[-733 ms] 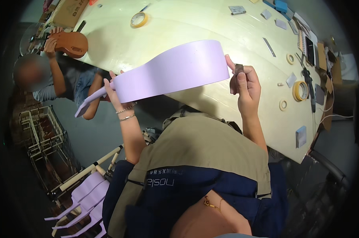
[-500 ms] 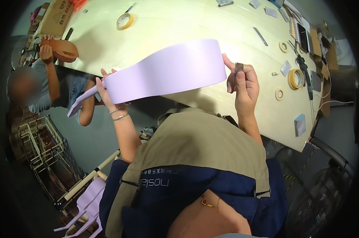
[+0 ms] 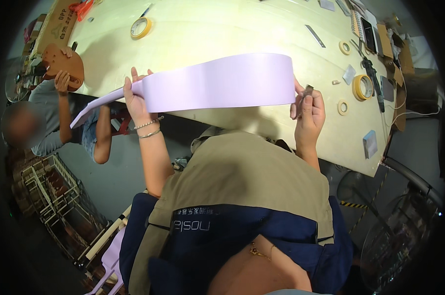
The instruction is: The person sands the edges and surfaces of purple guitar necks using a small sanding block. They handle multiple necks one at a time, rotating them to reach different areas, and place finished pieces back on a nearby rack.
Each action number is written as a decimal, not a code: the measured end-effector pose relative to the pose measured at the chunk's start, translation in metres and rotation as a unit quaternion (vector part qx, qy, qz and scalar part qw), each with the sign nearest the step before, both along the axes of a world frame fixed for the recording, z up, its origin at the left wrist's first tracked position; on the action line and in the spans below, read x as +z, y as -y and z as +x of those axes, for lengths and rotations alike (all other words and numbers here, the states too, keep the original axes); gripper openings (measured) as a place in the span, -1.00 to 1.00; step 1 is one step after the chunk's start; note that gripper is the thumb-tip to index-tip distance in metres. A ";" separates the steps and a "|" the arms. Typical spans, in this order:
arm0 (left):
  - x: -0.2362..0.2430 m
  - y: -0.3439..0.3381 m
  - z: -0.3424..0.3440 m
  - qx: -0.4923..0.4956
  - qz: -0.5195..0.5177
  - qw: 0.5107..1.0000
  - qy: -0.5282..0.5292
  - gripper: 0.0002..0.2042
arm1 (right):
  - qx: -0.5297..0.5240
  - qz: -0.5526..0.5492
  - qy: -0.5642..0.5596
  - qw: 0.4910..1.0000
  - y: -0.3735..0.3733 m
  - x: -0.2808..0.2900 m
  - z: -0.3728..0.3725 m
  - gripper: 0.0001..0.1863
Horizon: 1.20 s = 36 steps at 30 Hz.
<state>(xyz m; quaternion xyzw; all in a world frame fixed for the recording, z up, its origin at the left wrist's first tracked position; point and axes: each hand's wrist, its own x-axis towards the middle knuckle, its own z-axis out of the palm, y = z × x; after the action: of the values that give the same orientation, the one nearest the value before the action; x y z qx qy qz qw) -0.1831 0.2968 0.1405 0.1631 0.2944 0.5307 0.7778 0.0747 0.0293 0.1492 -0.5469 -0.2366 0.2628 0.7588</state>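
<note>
A lilac ukulele without strings in sight is held up in front of me, its side wall facing me. Its neck slants down to the left. My left hand is closed round the neck where it joins the body. At the rounded right end of the body is my right hand, with fingers reaching behind that end. Between its thumb and fingers it pinches a small dark brown-grey folded piece, which looks like sandpaper. The ukulele's other faces are hidden.
Beneath the ukulele spreads a pale table. On it lie tape rolls, a steel blade, a black corded tool and a blue-grey block. Left, a co-worker holds a brown guitar body. More lilac instruments hang low left.
The ukulele has swung more level and shifted slightly right, both hands moving with it. My view has shifted a little. The co-worker's brown body has turned to show more of its face.
</note>
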 end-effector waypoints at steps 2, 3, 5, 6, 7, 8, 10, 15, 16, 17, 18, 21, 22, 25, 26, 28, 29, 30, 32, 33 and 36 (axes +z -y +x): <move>0.006 0.001 0.014 -0.022 -0.007 0.999 0.032 -0.50 | -0.019 -0.013 -0.006 1.000 0.009 -0.007 0.003 -0.80; 0.008 0.001 0.020 -0.033 -0.011 0.998 0.048 -0.49 | -0.030 -0.014 -0.014 0.999 0.012 -0.010 0.003 -0.79; 0.008 -0.001 0.027 -0.049 0.004 0.998 0.048 -0.45 | -0.051 -0.016 -0.027 0.998 0.016 -0.013 0.002 -0.79; 0.010 -0.001 0.033 -0.054 0.010 0.997 0.048 -0.44 | -0.070 -0.023 -0.039 0.996 0.016 -0.014 0.001 -0.79; 0.014 -0.001 0.038 -0.059 0.015 0.997 0.047 -0.44 | -0.078 -0.025 -0.040 0.996 0.018 -0.015 0.000 -0.79; 0.016 -0.001 0.042 -0.054 0.004 0.997 0.052 -0.43 | -0.087 -0.027 -0.039 0.995 0.020 -0.018 0.001 -0.78; 0.019 0.000 0.049 -0.058 0.018 0.997 0.046 -0.43 | -0.112 -0.035 -0.053 0.992 0.019 -0.018 0.001 -0.79; 0.044 0.008 0.069 -0.064 0.071 0.995 0.000 -0.35 | -0.118 -0.015 -0.080 0.990 0.032 -0.040 0.007 -0.76; 0.047 0.007 0.071 -0.068 0.080 0.994 -0.006 -0.31 | -0.116 -0.011 -0.090 0.989 0.034 -0.044 0.007 -0.77; 0.054 0.009 0.074 -0.069 0.092 0.993 -0.009 -0.29 | -0.114 -0.005 -0.102 0.988 0.034 -0.046 0.007 -0.77; 0.061 0.013 0.077 -0.070 0.101 0.992 -0.008 -0.28 | -0.127 -0.020 -0.123 0.984 0.030 -0.041 0.005 -0.79; 0.078 0.021 0.084 -0.083 0.143 0.986 -0.011 -0.20 | -0.136 -0.025 -0.162 0.977 0.030 -0.049 0.003 -0.80; 0.083 0.024 0.089 -0.083 0.163 0.983 -0.018 -0.18 | -0.140 -0.020 -0.177 0.974 0.031 -0.054 0.004 -0.80; 0.094 0.033 0.098 -0.086 0.202 0.975 -0.013 -0.14 | -0.149 -0.011 -0.219 0.964 0.033 -0.068 0.004 -0.84; 0.098 0.035 0.101 -0.087 0.212 0.973 -0.007 -0.13 | -0.148 -0.014 -0.231 0.962 0.033 -0.069 0.003 -0.85; 0.107 0.042 0.106 -0.082 0.233 0.968 -0.052 -0.05 | -0.154 -0.015 -0.256 0.954 0.033 -0.072 0.001 -0.87; 0.111 0.045 0.106 -0.076 0.243 0.964 -0.077 0.00 | -0.157 -0.016 -0.271 0.950 0.032 -0.074 -0.001 -0.88; 0.114 0.047 0.107 -0.076 0.250 0.961 -0.086 0.00 | -0.161 -0.016 -0.286 0.944 0.032 -0.077 -0.002 -0.87; 0.117 0.050 0.108 -0.079 0.267 0.955 -0.104 0.01 | -0.137 -0.006 -0.292 0.946 0.035 -0.082 -0.003 -0.87; 0.115 0.048 0.107 -0.078 0.266 0.956 -0.092 0.01 | -0.126 0.000 -0.295 0.947 0.035 -0.083 -0.004 -0.87; 0.110 0.043 0.105 -0.077 0.264 0.959 -0.072 0.01 | -0.150 -0.025 -0.310 0.939 0.032 -0.075 -0.007 -0.86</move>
<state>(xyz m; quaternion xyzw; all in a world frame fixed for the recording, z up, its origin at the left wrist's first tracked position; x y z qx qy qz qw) -0.0777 0.2537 0.2500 0.4229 0.1856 0.5146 0.7225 0.0678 -0.0025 0.0746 -0.4860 0.1016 0.3087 0.8113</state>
